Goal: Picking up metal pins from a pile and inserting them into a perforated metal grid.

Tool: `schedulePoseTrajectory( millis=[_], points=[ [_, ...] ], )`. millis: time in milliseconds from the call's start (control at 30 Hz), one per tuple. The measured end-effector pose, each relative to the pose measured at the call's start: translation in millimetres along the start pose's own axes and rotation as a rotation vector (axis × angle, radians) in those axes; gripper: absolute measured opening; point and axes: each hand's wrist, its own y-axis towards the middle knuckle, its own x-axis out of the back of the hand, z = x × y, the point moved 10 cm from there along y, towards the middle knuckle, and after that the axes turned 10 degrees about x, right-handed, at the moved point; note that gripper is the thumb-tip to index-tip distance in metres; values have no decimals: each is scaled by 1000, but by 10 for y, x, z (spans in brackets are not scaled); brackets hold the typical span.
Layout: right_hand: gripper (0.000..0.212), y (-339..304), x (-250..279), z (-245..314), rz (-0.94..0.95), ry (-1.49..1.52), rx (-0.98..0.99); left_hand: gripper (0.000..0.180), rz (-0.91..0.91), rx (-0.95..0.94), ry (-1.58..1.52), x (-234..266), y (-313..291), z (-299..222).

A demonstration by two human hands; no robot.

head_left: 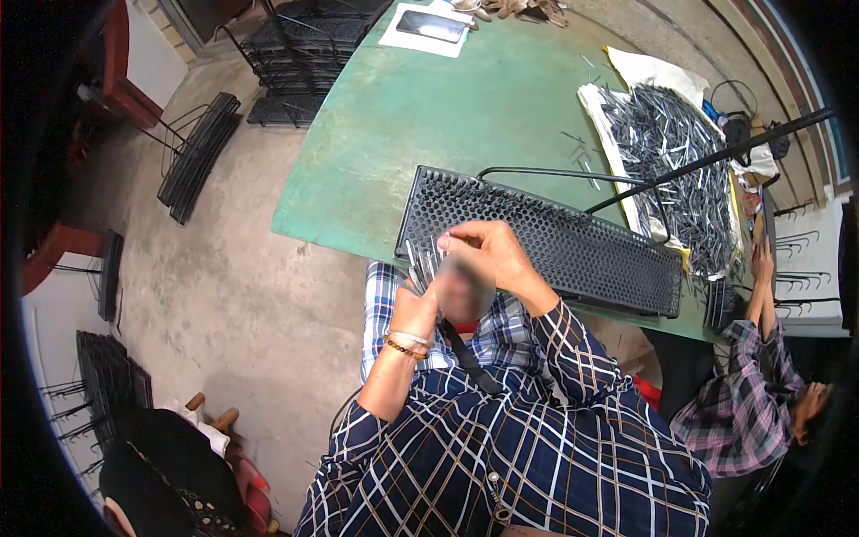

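Note:
My left hand is closed around a bundle of thin grey and dark rods, their ends pointing up. Close beside them, my right hand has thumb and forefinger pinched together at the bundle's upper ends; whatever lies between the fingertips is too small to make out. Both hands are at the near edge of a long black perforated rack, which lies on the green table. Short dark pegs stick up from the rack's left end, while rows of round holes show toward its right. A bent black rod frame rises from the rack's far side.
On the right, a heap of loose dark rods lies on a white sheet. A phone rests on white paper at the far edge. Black racks are stacked behind the table. Another person works at the right; someone's dark head covering shows lower left.

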Motion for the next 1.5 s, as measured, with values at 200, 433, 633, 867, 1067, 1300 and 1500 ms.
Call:
schedulePoseTrajectory(
  millis=[200, 433, 633, 867, 1067, 1300, 1500],
  points=[
    [23, -51, 108, -47, -34, 93, -55, 22, 31, 17, 55, -68, 7, 49],
    [22, -32, 188, -5, -62, 91, -37, 22, -12, 34, 49, -37, 41, 61],
    [22, 29, 240, 38, -77, 137, -44, 23, -8, 24, -26, 21, 39, 2],
    [22, -48, 274, 40, -57, 47, -77, 19, 31, 31, 118, -153, 31, -10],
    [21, -7, 377, -84, -214, 174, -46, 20, -63, 35, 19, 57, 56, 59],
    [18, 155, 588, 145, -455, 8, 211, 22, -64, 61, 9, 55, 57, 134],
    [18, 241, 508, 206, -421, -233, 340, 23, -78, 78, 22, 70, 58, 147]
  ],
)
